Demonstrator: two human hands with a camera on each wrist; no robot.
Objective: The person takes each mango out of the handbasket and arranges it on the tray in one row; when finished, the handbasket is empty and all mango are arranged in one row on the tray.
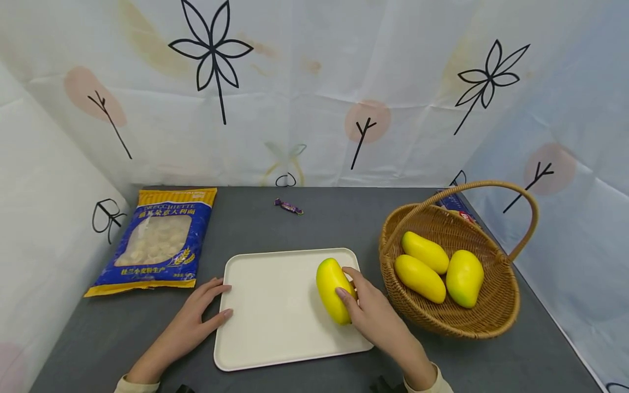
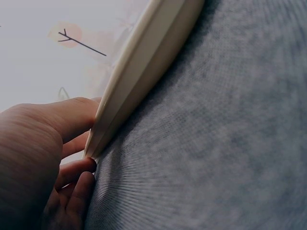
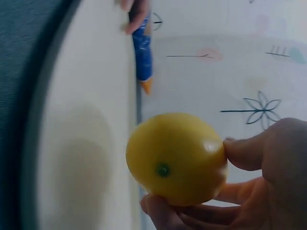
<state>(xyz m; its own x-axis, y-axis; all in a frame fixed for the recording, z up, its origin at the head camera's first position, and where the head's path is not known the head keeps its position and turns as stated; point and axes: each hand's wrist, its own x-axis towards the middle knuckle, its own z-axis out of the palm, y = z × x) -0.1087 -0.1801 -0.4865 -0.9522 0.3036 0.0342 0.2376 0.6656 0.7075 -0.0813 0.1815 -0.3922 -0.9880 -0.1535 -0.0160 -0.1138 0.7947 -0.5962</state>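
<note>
My right hand grips a yellow mango with a greenish end, thumb on one side and fingers on the other. In the right wrist view the mango hangs over the tray, its shadow falling on the surface. The cream rectangular tray lies on the grey table. At its left side my left hand rests with fingers spread, fingertips and thumb at the rim. From the left wrist view, the left hand's fingers touch the tray's outer edge.
A wicker basket with a tall handle stands at right, holding three mangoes. A blue and yellow pasta bag lies at left. One purple wrapped candy sits behind the tray. Behind the basket a dark blue packet is partly hidden.
</note>
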